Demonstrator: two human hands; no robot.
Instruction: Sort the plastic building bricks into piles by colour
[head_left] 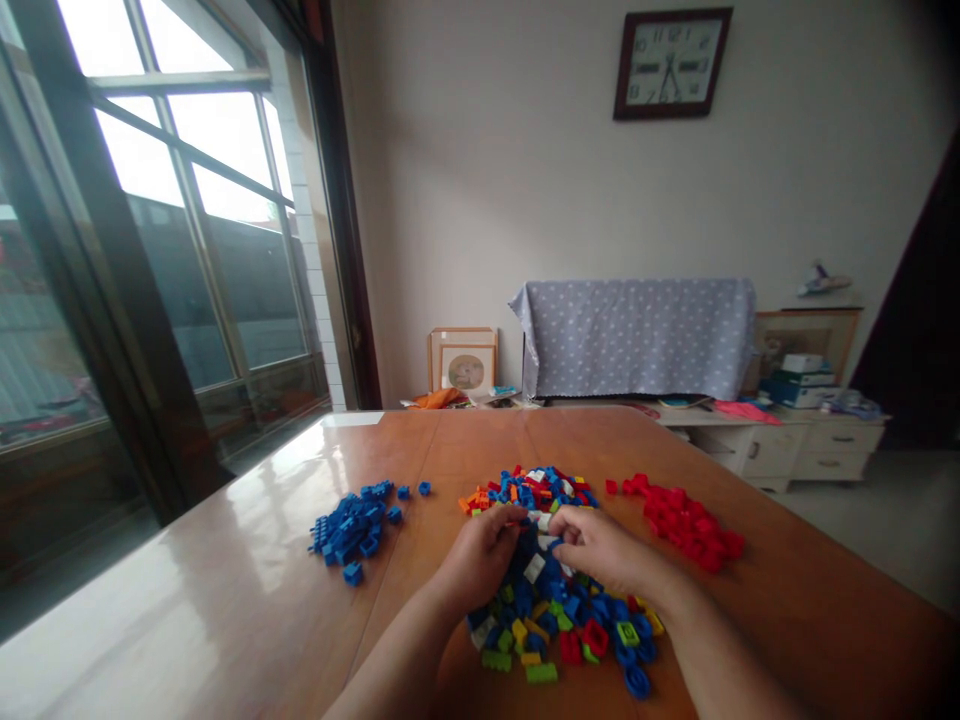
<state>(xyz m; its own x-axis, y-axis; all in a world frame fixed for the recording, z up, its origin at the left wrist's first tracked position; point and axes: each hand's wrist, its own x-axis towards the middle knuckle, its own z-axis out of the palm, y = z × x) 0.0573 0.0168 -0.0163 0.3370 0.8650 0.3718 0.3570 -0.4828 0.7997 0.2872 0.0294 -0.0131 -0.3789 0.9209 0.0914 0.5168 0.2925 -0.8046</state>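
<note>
A mixed pile of toy building bricks (551, 618) in blue, red, yellow, green, orange and white lies in front of me on the wooden table. Over the pile's left side is my left hand (486, 552), its fingers curled inward and thumb close to them. My right hand (596, 545) faces it from the right, also with bent fingers. Between the fingertips of both hands shows a white brick (543, 521); whether either hand grips it is unclear. Another white brick (534, 569) lies on the pile just below. The hands hide part of the pile.
A heap of blue bricks (351, 530) sits to the left, with a few strays beside it. Red bricks (690, 525) form a heap on the right. Beyond the wooden table (420, 450) stand a cloth-covered object (637, 340) and a low white cabinet (795, 450).
</note>
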